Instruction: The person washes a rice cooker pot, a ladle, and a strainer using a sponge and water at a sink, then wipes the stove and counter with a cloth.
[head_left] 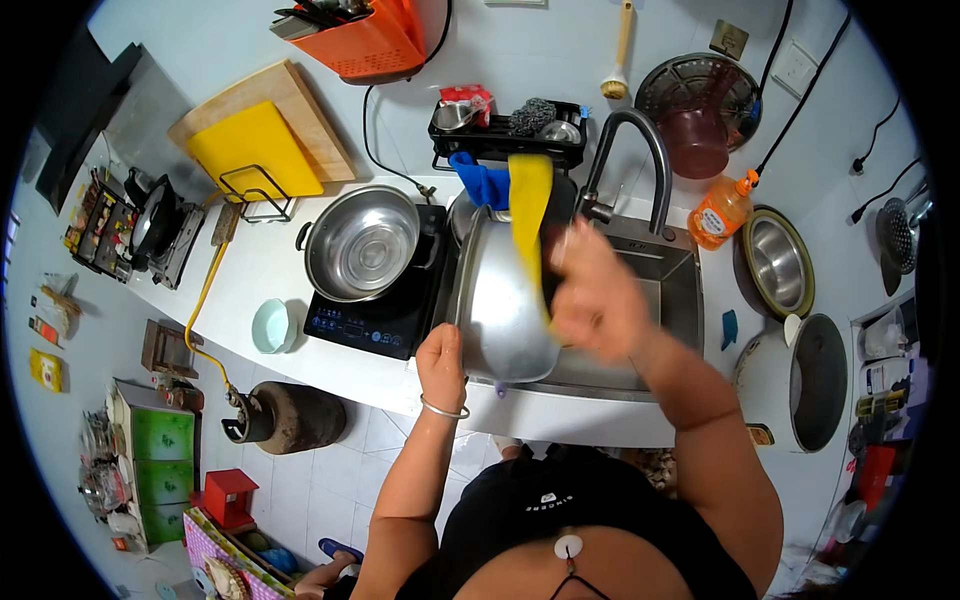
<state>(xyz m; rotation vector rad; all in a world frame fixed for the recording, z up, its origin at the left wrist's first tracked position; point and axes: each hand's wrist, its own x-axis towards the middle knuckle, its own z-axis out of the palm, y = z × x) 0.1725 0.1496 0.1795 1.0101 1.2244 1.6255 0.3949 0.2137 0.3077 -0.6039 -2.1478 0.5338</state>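
Head view | frame centre | left hand (440, 362) grips metal pan (505, 310), probably for steadiness | right hand (602, 300) clutches yellow cloth (530, 200)

Bright | sheen on held pot (507, 310) | right grip (598, 300) blurred | edges bowed

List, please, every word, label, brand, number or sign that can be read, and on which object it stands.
Orange plastic pump bottle: a printed label, wording not copied here.
Black cloth garment: white print on the front, wording not copied.
Flat black rectangular cooker: panel marks too small to read.
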